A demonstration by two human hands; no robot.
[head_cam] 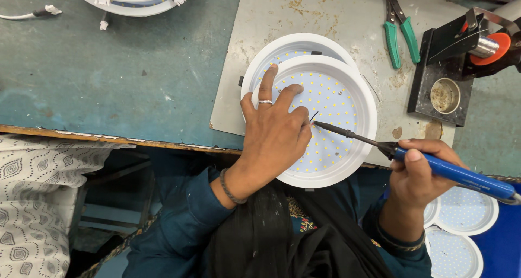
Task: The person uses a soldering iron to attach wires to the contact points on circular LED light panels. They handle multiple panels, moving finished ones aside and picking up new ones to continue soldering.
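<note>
Left hand (pixel 274 134) lies flat with fingers spread on the round white LED panel light (pixel 325 120), pinning a thin dark wire (pixel 313 117) near its thumb side; it grips nothing. That light is stacked on a second white light (pixel 287 45) just beyond the fingertips, both resting on a grey mat (pixel 336 12) on the tabletop (pixel 108 72). Right hand (pixel 418 172) is closed around the blue handle of a soldering iron (pixel 434 167), whose dark tip reaches left to the wire beside the left hand. Beyond the right hand sit a black iron stand (pixel 442 77) and green-handled pliers (pixel 399 31); below it lie more white panel lights (pixel 464 213).
</note>
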